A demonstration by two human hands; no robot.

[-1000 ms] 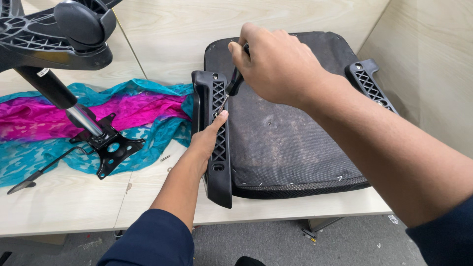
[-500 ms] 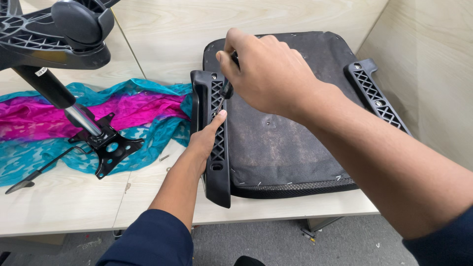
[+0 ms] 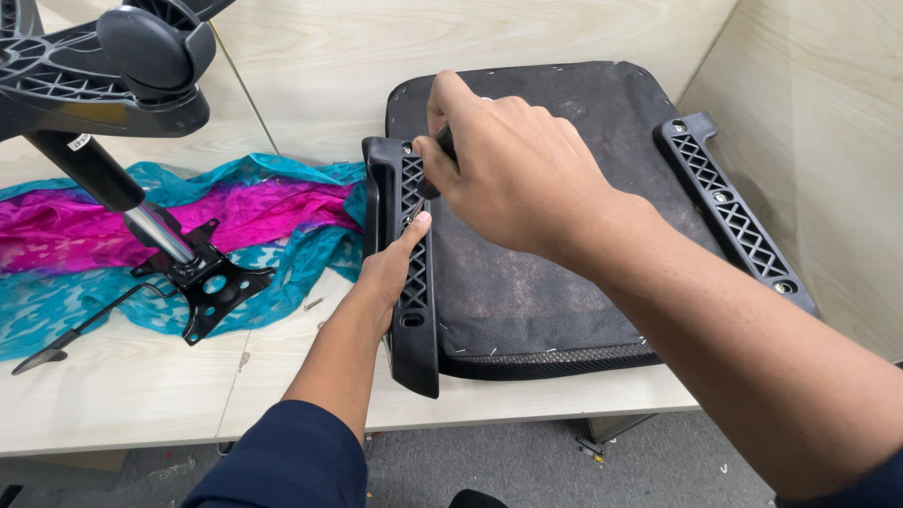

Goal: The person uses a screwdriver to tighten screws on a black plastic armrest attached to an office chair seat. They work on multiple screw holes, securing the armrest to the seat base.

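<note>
An upturned black fabric chair seat (image 3: 555, 282) fills the centre of the pale wooden table (image 3: 122, 395). The left hand (image 3: 390, 268) grips its black lattice plastic armrest bracket (image 3: 406, 310) at nine o'clock; the right hand (image 3: 513, 174) pinches a dark tool handle (image 3: 442, 150) above it. At ten o'clock lies a pink-and-teal cloth (image 3: 113, 245).

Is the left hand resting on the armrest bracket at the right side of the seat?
No, the left hand grips the left armrest bracket; the right bracket lies untouched.

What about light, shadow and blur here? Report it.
Head view: soft, even light, no hard glare on the table; faint shadow under the left hand and beside the armrest; right hand sharp, its forearm large and slightly soft near the lens; wide-angle stretch at the edges.
</note>
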